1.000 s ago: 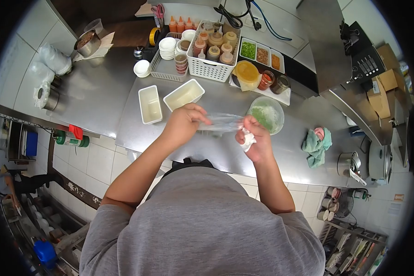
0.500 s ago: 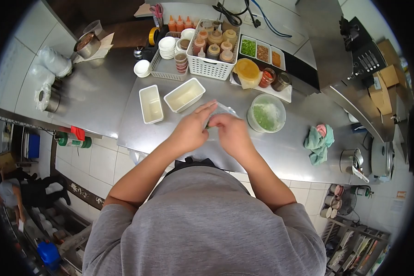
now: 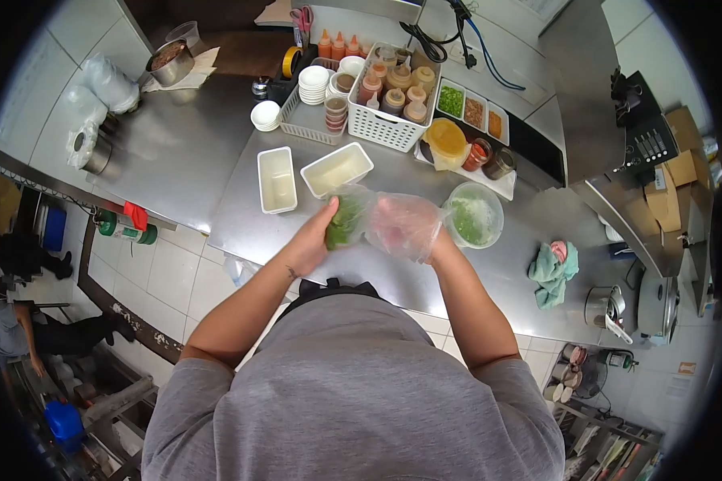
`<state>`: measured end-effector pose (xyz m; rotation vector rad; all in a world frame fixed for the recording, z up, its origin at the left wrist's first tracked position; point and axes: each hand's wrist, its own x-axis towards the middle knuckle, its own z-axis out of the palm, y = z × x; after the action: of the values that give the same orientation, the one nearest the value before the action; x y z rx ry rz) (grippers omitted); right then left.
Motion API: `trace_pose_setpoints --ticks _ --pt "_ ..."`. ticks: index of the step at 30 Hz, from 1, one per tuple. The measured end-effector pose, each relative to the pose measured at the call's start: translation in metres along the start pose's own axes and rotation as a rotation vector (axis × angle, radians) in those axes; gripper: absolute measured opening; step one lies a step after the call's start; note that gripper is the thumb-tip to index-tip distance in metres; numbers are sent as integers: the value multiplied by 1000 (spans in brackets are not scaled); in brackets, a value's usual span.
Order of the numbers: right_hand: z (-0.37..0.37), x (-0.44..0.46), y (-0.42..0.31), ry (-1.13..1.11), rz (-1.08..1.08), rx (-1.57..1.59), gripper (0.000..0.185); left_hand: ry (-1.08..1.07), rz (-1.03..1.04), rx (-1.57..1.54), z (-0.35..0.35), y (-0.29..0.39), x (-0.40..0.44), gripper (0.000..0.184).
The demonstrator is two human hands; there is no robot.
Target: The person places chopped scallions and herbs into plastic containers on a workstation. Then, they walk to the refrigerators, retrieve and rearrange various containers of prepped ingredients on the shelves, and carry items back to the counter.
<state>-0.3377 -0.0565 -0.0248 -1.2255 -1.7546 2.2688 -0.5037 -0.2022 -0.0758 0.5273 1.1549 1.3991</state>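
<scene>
My left hand (image 3: pixel 314 234) is closed round a clear plastic bag (image 3: pixel 350 210) with green leafy contents, in front of two white rectangular tubs (image 3: pixel 277 181). My right hand (image 3: pixel 405 224) is inside the bag's clear, loose part, seen through the plastic; its fingers are blurred, so their pose is unclear. Just right of it stands a round clear container (image 3: pixel 494 215) with green and white contents.
A white basket of squeeze bottles (image 3: pixel 377 128) stands at the back beside a tray of toppings (image 3: pixel 473 109). On the right lie a green cloth (image 3: pixel 550 276) and a metal pot (image 3: pixel 598 306). Two other people are at the far left.
My hands have moved apart. The green contents of the bag now show at my left hand, and the plastic now covers my right hand. The camera view has shifted slightly.
</scene>
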Motion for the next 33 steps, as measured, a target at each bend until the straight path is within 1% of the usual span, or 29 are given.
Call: trace_pose_setpoints --ticks 2,3,5,6,7,8,9,11,12,14,15,16,17,18,19,20,21,22,23,24,25,26,27,28,29,31,32,33 --pt "3 9 14 53 -475 -42 35 -63 -134 -263 13 0 -5 60" --pt "3 11 15 52 -473 -49 35 -43 -92 -178 17 -2 -4 61" --pt "2 13 15 -77 -594 -159 24 -59 -88 -181 18 -1 -5 62" --pt "4 13 8 -82 -594 -164 24 -76 -83 -173 18 3 -7 64" --pt "7 11 -3 -79 -579 -671 29 -74 -79 -175 19 6 -9 64" --pt "10 6 -13 -69 -540 -1176 39 -39 -69 -153 22 9 -10 67" --pt "16 0 -19 -70 -543 -1178 39 -5 -58 -130 24 11 -11 70" --pt "32 -13 -24 0 -544 -875 50 -8 -83 -97 17 4 -4 70" --pt "36 -12 -22 -3 -543 -877 50 -13 -111 -62 16 3 -4 70" --pt "42 -9 -16 -11 -461 -698 57 -30 -104 -103 19 1 -4 69" --pt "44 -8 -17 -11 -461 -699 57 -48 -97 -141 20 1 -4 68" --pt "44 -5 -20 -21 -402 -661 55 -49 -96 -140 20 1 -3 68" --pt "44 -2 -23 -32 -343 -622 53 -22 -61 -160 18 1 -2 66" --pt "42 2 -25 -32 -344 -623 53 6 -26 -179 16 0 0 66" --pt "37 7 -27 -116 -308 -496 49 7 -25 -180 13 0 4 66" --pt "33 11 -30 -200 -270 -369 45 74 -16 -201 7 2 8 65" --pt "33 10 -39 -201 -270 -370 45 141 -7 -223 2 3 10 65" --pt "35 4 -56 -128 -351 -407 42 142 -5 -223 1 11 9 65" --pt "37 0 -70 -54 -432 -444 39 107 48 -291 0 18 8 64" --pt "39 2 -81 -54 -434 -445 39 71 102 -358 1 29 5 64" --pt "41 5 -92 -8 -511 -675 39 97 95 -448 6 39 3 56" --pt "44 8 -98 39 -585 -905 38 97 97 -448 7 42 4 56" --pt "45 13 -99 35 -586 -906 38 115 114 -372 8 44 5 51" --pt "48 19 -99 5 -638 -991 38 135 133 -297 6 47 6 47" --pt "50 24 -100 -26 -691 -1078 37 140 140 -300 0 45 10 47" --pt "51 31 -104 -39 -690 -1036 36 234 205 -324 -13 37 21 41" --pt "51 33 -107 -44 -684 -987 34 238 212 -330 -21 34 24 41" --pt "55 28 -114 -52 -686 -995 34 290 206 -365 -28 32 24 41"
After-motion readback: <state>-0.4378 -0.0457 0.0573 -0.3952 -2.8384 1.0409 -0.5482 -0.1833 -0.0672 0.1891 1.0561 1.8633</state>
